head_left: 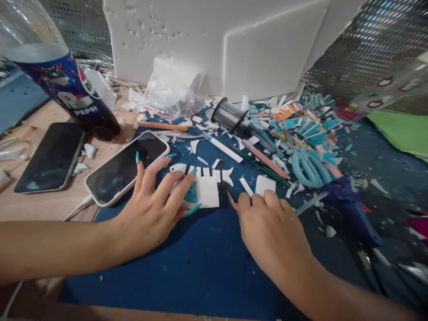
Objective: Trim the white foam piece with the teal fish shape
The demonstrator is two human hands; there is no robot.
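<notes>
My left hand (pixel 160 200) lies with its fingers spread over a white foam square (pixel 210 191). Its fingertips press on a small teal piece (pixel 191 195) on top of that square. My right hand (pixel 267 223) is closed in a fist to the right, apart from the square. A thin, dark pointed tip (pixel 230 196), like a craft-knife blade, sticks out from its fingers; the rest is hidden. Just beyond the square lie white fish-skeleton cutouts, with a head (pixel 178 168) and a tail (pixel 228 177). A white foam piece (pixel 265 184) and a narrow strip (pixel 246 186) touch or adjoin my right knuckles.
Two phones, one white-edged (pixel 129 167) and one dark (pixel 50 156), lie left beside a Pepsi bottle (pixel 73 93). Behind are a spool (pixel 229 114) and foam scraps. Blue-handled scissors (pixel 307 168) and a blue glue gun (pixel 354 214) lie right. A white foam board (pixel 187 35) stands at the back.
</notes>
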